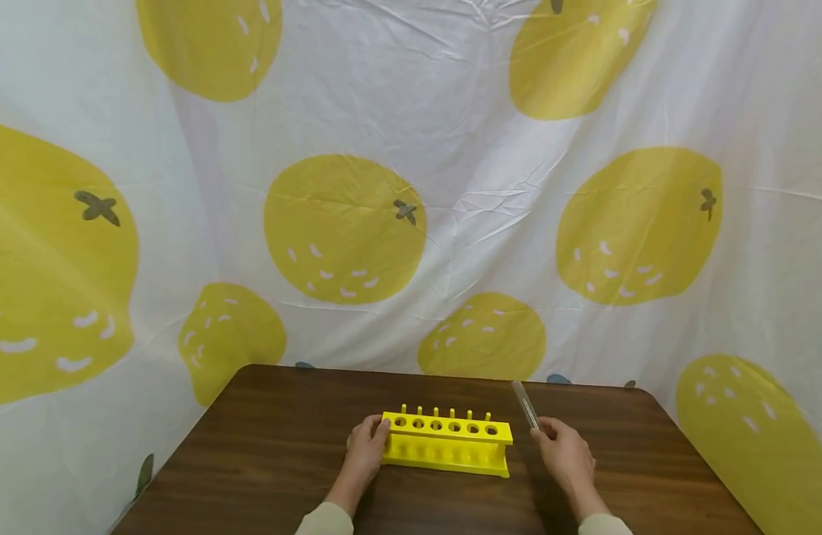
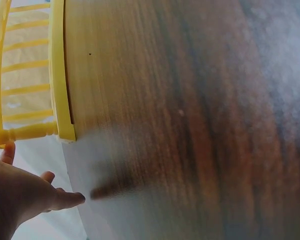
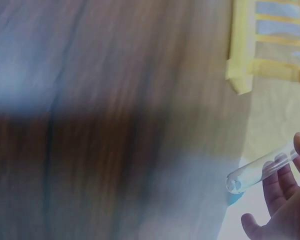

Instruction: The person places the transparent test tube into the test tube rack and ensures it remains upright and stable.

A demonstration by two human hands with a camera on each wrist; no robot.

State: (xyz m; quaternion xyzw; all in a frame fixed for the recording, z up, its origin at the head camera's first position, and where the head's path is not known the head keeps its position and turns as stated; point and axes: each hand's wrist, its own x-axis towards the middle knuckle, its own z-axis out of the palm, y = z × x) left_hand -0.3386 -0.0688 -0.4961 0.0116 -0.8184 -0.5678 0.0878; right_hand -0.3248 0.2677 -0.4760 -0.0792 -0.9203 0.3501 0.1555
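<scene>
A yellow test tube rack [image 1: 444, 449] stands upright on the table, with a row of round holes along its top and pegs behind them. At its left end my left hand [image 1: 366, 449] holds the top corner, thumb at the near edge. Below that hold, some fingers of the left hand [image 2: 32, 192] extend free in the left wrist view. To the right of the rack, apart from it, my right hand [image 1: 566, 455] pinches a clear test tube [image 1: 525, 405] between thumb and fingers. The tube slants, and one round end of the test tube [image 3: 250, 175] shows in the right wrist view.
Under the rack is a dark wood-grain table [image 1: 250, 461] with rounded far corners. A white curtain [image 1: 464, 148] printed with yellow lemons hangs behind the table and along both sides.
</scene>
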